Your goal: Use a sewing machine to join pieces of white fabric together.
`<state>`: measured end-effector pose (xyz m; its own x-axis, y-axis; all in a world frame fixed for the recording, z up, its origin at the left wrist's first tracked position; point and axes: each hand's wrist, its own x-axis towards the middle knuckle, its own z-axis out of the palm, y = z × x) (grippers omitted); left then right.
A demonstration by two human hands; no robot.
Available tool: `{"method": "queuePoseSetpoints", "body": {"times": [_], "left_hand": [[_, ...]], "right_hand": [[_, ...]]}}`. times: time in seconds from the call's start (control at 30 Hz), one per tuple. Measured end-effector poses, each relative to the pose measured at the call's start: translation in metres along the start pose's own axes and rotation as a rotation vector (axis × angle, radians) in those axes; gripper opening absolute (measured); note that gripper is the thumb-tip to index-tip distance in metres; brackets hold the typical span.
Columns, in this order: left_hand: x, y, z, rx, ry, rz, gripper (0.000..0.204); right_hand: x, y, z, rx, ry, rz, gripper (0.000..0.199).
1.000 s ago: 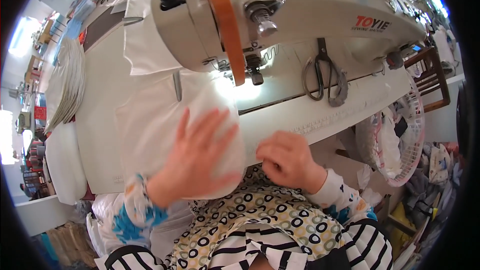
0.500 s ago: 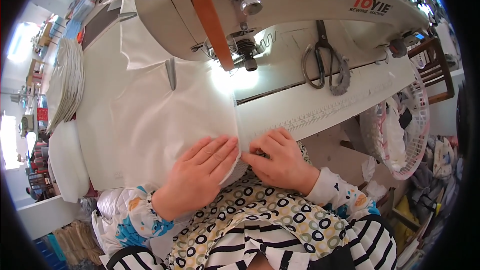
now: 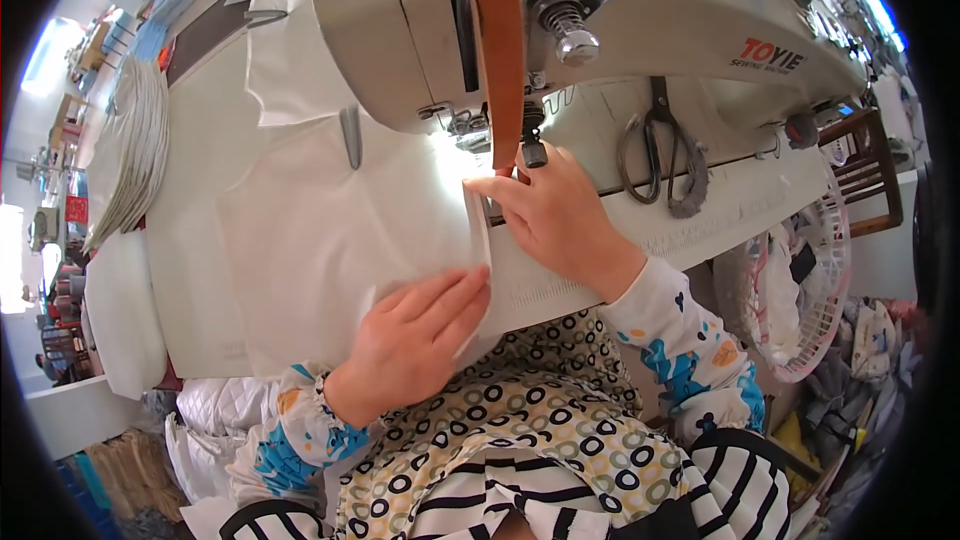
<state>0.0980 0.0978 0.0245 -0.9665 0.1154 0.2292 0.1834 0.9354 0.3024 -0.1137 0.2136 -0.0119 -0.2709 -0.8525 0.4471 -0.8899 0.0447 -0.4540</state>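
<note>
A white fabric panel [image 3: 310,225] lies over the bed of a sewing machine [image 3: 640,30], its right edge running up to the lit needle area. My left hand [image 3: 410,340] rests flat on the panel's near right corner, fingers stretched out together. Close to the presser foot, my right hand [image 3: 560,210] has the fabric's edge at its thumb and fingertips. An orange strap [image 3: 503,60] hanging from the machine head hides part of those fingers. A slim grey metal piece [image 3: 351,138] lies on the panel.
Dark-handled scissors [image 3: 662,145] lie on the bed right of the needle. A ruler scale [image 3: 545,285] runs along the table's front. Stacked white pieces [image 3: 135,155] hang at the left edge. A pink-rimmed basket [image 3: 825,310] holding white cloth stands at right.
My right hand has moved up from the near edge to the presser foot. The left hand has shifted slightly down, still on the fabric. The view has moved a little.
</note>
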Motion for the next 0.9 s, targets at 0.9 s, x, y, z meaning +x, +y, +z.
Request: {"method": "queuePoseSetpoints", "body": {"times": [0.9], "left_hand": [[0.034, -0.033, -0.001, 0.103, 0.035, -0.045, 0.044]], "right_hand": [[-0.040, -0.045, -0.003, 0.124, 0.030, 0.068, 0.035]]}}
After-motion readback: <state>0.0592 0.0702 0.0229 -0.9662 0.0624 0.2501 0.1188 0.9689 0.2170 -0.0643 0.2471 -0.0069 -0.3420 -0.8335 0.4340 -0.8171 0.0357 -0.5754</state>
